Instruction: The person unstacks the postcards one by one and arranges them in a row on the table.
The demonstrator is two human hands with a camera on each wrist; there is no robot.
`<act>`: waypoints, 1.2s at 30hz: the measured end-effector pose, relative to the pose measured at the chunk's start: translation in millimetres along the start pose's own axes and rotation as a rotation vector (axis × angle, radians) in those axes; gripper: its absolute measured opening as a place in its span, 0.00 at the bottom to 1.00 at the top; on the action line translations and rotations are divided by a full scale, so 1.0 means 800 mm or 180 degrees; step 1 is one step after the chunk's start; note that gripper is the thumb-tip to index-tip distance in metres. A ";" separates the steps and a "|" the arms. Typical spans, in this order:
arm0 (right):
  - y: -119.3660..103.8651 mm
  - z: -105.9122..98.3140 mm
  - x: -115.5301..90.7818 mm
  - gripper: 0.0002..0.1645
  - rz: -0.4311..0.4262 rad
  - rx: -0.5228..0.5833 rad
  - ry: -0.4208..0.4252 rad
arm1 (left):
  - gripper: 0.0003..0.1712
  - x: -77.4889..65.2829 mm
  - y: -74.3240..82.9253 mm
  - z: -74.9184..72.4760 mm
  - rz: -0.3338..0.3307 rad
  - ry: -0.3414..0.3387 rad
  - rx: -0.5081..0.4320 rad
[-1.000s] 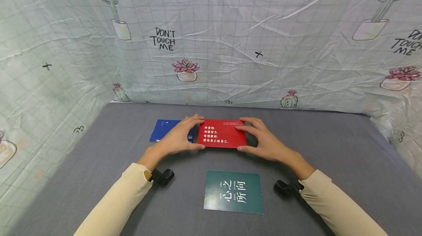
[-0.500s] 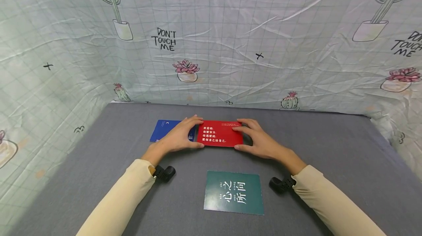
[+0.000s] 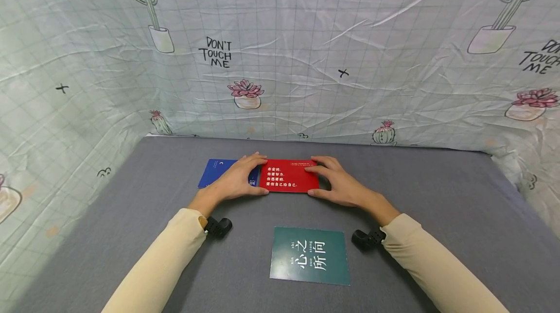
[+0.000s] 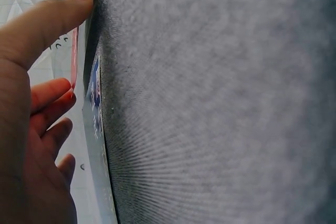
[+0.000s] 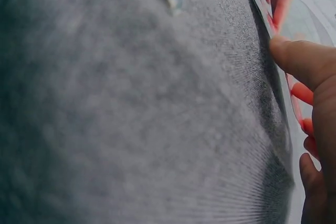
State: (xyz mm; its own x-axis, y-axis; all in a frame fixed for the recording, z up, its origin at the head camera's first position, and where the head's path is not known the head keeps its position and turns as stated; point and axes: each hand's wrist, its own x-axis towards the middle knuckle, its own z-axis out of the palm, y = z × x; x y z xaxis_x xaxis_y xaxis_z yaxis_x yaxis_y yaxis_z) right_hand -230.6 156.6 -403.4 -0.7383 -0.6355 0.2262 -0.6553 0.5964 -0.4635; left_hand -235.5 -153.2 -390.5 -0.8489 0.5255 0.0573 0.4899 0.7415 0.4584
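Currently mid-placement, by my read. The red rectangular paper card with white lettering [image 3: 284,179] sits between the two hands, flat and text up. Left hand [image 3: 233,180] grips its left end, thumb at the near edge, fingertips at the far edge. Right hand [image 3: 342,185] grips the right end the same way, one finger lying over the top face. Both grasping, neither released. From the wrist views the card looks just clear of the grey cloth-covered table [image 3: 420,177], though I can't rule out contact at some edge.

Done, as far as I can see: the blue rectangular card with white print [image 3: 216,169] lies flat just left of the left hand's fingers, partly hidden behind that hand. Red is level with it, side by side. Left hand blocks part of the join, so can't tell if the two cards touch.

Left: red isn't let go, so I'd call that step near its end but open. The dark green rectangular card with white characters [image 3: 282,257] lies flat on the table, nearer the person than either hand, between the forearms. Nobody's touching it; I'd count it as not dealt with.
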 end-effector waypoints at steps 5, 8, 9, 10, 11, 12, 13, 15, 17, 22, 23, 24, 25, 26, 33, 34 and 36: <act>0.000 0.001 0.001 0.36 0.0031 0.0000 -0.0022 | 0.47 0.004 -0.003 0.002 0.0009 -0.0013 0.0089; 0.000 0.002 0.001 0.36 0.0050 0.0002 -0.0027 | 0.46 0.005 -0.003 0.003 0.0019 -0.0025 0.0126; 0.000 0.002 0.001 0.36 0.0056 -0.0003 -0.0032 | 0.46 0.005 -0.003 0.003 0.0022 -0.0030 0.0136; 0.001 0.003 0.000 0.36 0.0060 -0.0009 -0.0037 | 0.46 0.005 -0.003 0.003 0.0023 -0.0034 0.0136; 0.001 0.003 0.000 0.36 0.0063 -0.0015 -0.0044 | 0.46 0.005 -0.003 0.003 0.0023 -0.0038 0.0139; 0.001 0.003 0.001 0.36 0.0075 -0.0009 -0.0052 | 0.46 0.006 -0.003 0.003 0.0014 -0.0044 0.0149; 0.002 0.004 0.001 0.36 0.0078 -0.0015 -0.0061 | 0.46 0.006 -0.003 0.003 0.0006 -0.0045 0.0157; 0.002 0.004 0.002 0.36 0.0080 -0.0021 -0.0076 | 0.46 0.006 -0.004 0.003 -0.0011 -0.0054 0.0172; 0.003 0.004 0.002 0.36 0.0088 -0.0037 -0.0090 | 0.46 0.006 -0.004 0.003 -0.0018 -0.0064 0.0185; 0.003 0.004 0.004 0.37 0.0116 -0.0067 -0.0130 | 0.46 0.005 -0.004 0.001 -0.0016 -0.0098 0.0192; 0.003 0.004 0.004 0.37 0.0122 -0.0068 -0.0140 | 0.46 0.005 -0.004 0.001 -0.0021 -0.0109 0.0192; 0.003 0.004 0.004 0.38 0.0128 -0.0061 -0.0152 | 0.46 0.005 -0.004 0.001 -0.0029 -0.0121 0.0195; 0.003 0.004 0.004 0.38 0.0135 -0.0053 -0.0160 | 0.46 0.005 -0.005 0.000 -0.0034 -0.0131 0.0197; 0.003 0.004 0.004 0.38 0.0141 -0.0051 -0.0164 | 0.46 0.006 -0.005 0.000 -0.0039 -0.0142 0.0212; 0.003 0.003 0.004 0.38 0.0156 -0.0047 -0.0168 | 0.46 0.006 -0.004 -0.001 -0.0055 -0.0187 0.0315; 0.003 0.003 0.004 0.38 0.0156 -0.0047 -0.0168 | 0.46 0.006 -0.004 -0.001 -0.0059 -0.0190 0.0321; 0.002 0.003 0.004 0.38 0.0153 -0.0048 -0.0173 | 0.46 0.006 -0.004 -0.001 -0.0059 -0.0193 0.0331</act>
State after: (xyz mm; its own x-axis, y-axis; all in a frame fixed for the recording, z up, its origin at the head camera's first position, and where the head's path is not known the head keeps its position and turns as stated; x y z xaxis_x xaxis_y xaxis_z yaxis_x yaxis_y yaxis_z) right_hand -233.6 154.5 -405.8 -0.7595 -0.6313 0.1569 -0.6219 0.6339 -0.4597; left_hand -241.0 -153.2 -390.8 -0.8460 0.5331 -0.0057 0.4948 0.7891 0.3641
